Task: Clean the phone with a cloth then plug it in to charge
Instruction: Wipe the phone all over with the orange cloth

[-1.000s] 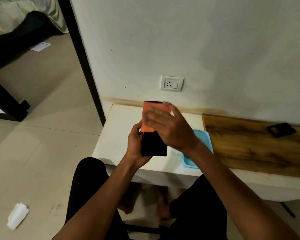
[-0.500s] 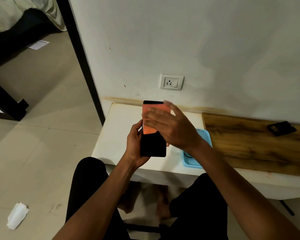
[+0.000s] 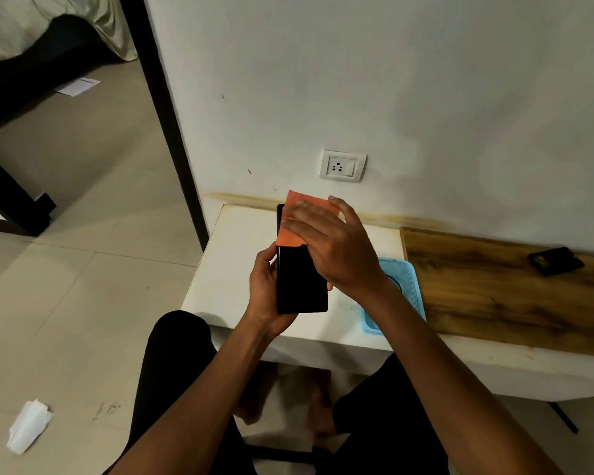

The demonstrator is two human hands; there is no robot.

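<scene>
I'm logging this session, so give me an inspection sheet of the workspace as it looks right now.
Surface: white table adjoining a wooden top.
Job's things: black phone; orange cloth on its upper part.
Clutter: blue tray; dark object on the wood.
Grippers: left hand grips the phone; right hand presses the cloth flat.
Cables: dark loop in the tray, unclear.
Surroundings: wall socket; crumpled paper on the floor.

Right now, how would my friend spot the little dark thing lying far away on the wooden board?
Find the wooden board against the wall, right of the white table. Near its far right end lies a small black object, alone; the blue basket sits left of the board.
</scene>
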